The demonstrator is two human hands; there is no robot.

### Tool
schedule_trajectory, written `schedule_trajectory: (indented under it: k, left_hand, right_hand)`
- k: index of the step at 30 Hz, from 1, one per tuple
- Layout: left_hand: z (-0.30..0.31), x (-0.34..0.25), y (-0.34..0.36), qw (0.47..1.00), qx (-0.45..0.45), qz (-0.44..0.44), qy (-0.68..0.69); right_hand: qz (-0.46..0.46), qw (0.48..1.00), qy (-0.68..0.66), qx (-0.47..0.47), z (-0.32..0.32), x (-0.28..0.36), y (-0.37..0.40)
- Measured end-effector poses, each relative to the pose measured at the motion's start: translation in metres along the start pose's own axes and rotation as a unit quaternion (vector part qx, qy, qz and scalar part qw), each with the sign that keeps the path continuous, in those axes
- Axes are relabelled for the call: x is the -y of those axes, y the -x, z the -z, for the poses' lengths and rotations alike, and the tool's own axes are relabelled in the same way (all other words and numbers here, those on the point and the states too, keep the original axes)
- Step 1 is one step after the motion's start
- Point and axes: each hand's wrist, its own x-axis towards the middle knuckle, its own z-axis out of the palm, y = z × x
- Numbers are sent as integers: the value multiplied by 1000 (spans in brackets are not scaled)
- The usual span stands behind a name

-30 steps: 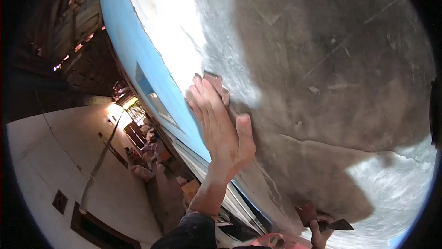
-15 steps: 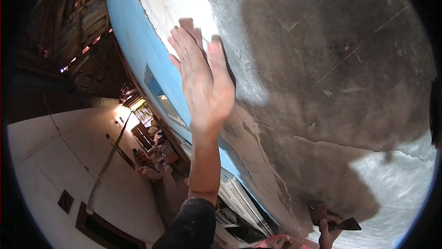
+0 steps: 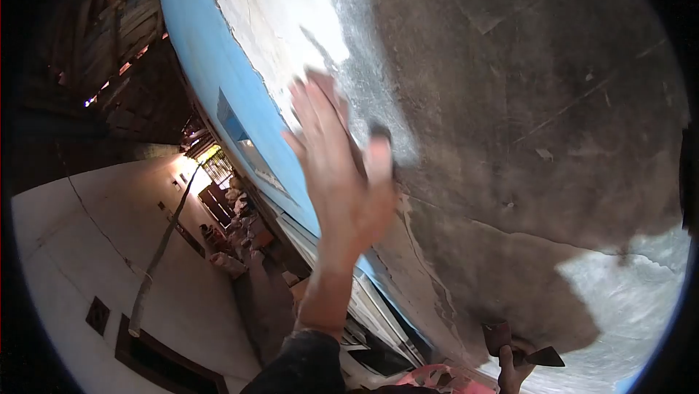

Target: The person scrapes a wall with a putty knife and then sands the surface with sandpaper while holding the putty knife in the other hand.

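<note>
Across most of the view spreads a grey, scraped wall (image 3: 546,103), with a pale white patch (image 3: 277,22) at its upper left and a blue painted band (image 3: 196,52) running along its left edge. Against the wall, where white meets grey, lies the left hand (image 3: 342,175), blurred, with fingers stretched out flat and thumb to the right. It grips nothing that shows, and I cannot tell whether anything lies beneath the palm. Near the lower right, well apart from it, the right hand (image 3: 507,376) peeks in at the frame's edge, closed around a scraper (image 3: 542,356) whose dark blade points right, just off the wall.
</note>
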Motion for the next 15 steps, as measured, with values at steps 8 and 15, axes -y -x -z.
schedule_trajectory:
  k: [8,15]
  left_hand:
    - [12,9,-39,999,-3,3,38]
    - [-11,2,17,996,-11,-23,81]
  right_hand:
    - [-2,997,76,-5,-3,6,-5]
    - [24,996,85,-15,-2,2,-4]
